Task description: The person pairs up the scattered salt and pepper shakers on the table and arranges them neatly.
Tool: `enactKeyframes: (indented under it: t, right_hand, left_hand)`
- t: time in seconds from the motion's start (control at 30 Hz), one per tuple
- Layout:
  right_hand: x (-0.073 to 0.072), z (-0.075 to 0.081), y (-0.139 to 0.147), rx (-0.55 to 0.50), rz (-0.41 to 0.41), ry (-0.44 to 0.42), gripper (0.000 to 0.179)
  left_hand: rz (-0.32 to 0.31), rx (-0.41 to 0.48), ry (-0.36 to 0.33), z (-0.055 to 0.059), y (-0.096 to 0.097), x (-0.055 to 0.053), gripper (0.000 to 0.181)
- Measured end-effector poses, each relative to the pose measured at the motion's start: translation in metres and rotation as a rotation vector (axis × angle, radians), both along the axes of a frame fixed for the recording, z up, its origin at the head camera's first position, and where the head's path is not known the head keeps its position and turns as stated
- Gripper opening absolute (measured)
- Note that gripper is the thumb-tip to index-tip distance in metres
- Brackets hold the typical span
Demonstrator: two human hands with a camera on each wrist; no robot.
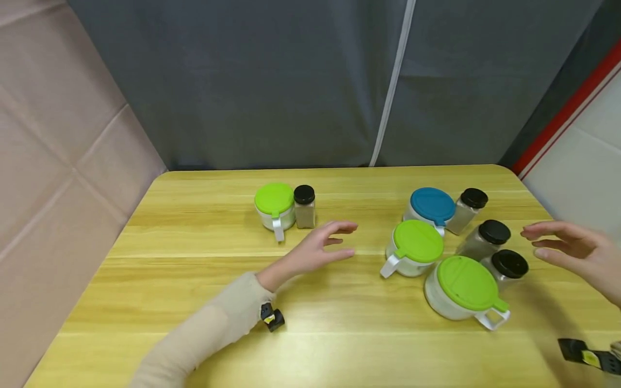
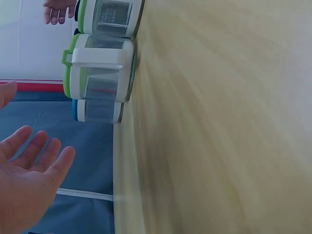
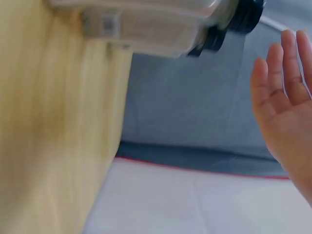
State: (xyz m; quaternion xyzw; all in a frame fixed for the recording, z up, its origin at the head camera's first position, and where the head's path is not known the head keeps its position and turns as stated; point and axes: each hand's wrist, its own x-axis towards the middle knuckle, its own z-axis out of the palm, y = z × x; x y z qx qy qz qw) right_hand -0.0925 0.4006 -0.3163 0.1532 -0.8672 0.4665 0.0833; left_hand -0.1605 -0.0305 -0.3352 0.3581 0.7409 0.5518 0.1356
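Observation:
My left hand (image 1: 317, 249) hovers over the middle of the table, fingers relaxed and holding nothing. It points toward a green-lidded jar (image 1: 416, 242) with a white handle. On the right, my right hand (image 1: 574, 250) is held in the air with loose fingers, beside the black-capped shakers (image 1: 509, 265). In the right wrist view its fingers (image 3: 290, 73) are straight and apart from the shakers. A second green-lidded jar (image 1: 463, 288) stands nearest me in this cluster, and a blue-lidded jar (image 1: 432, 206) at its back. Two more black-capped shakers (image 1: 492, 233) (image 1: 470, 202) stand behind the front one.
Toward the back, left of centre, another green-lidded jar (image 1: 274, 202) stands beside a black-capped shaker (image 1: 304, 207). The wooden table (image 1: 194, 280) ends at a dark grey curtain (image 1: 267, 81). A pale padded wall (image 1: 58, 161) is at the left, a white panel (image 1: 597, 145) at the right.

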Motion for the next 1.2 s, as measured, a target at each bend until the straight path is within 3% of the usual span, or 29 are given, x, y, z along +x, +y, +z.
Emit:
enactKeyframes:
  t: [0.17, 0.23, 0.4, 0.47, 0.6, 0.83, 1.1, 1.2]
  right_hand:
    - [0.000, -0.018, 0.019, -0.019, 0.070, -0.018, 0.047]
    - [-0.002, -0.025, 0.026, -0.062, 0.137, -0.042, 0.048]
    - [-0.006, -0.040, 0.041, -0.257, 0.455, -0.152, 0.052]
    - [-0.007, -0.045, 0.045, -0.287, 0.523, -0.199, 0.055]
    - [-0.007, -0.052, 0.048, -0.244, 0.496, -0.249, 0.063]
    - [-0.008, -0.056, 0.045, -0.263, 0.502, -0.273, 0.065]
    - [-0.008, -0.058, 0.045, -0.282, 0.521, -0.284, 0.065]
    - [-0.008, -0.059, 0.045, -0.310, 0.541, -0.289, 0.065]
  left_hand:
    - [0.013, -0.001, -0.059, -0.020, 0.014, -0.013, 0.051]
    - [0.014, -0.006, -0.074, -0.029, 0.020, -0.019, 0.051]
    - [-0.018, -0.044, -0.070, -0.040, 0.036, -0.029, 0.052]
    - [-0.043, -0.066, -0.061, -0.042, 0.041, -0.033, 0.053]
    - [-0.113, -0.092, -0.070, -0.045, 0.052, -0.038, 0.056]
    - [-0.219, -0.017, -0.174, -0.032, 0.064, -0.041, 0.060]
    - [-0.254, 0.004, -0.207, -0.053, 0.081, -0.058, 0.064]
    - [-0.255, -0.011, -0.209, -0.055, 0.086, -0.060, 0.065]
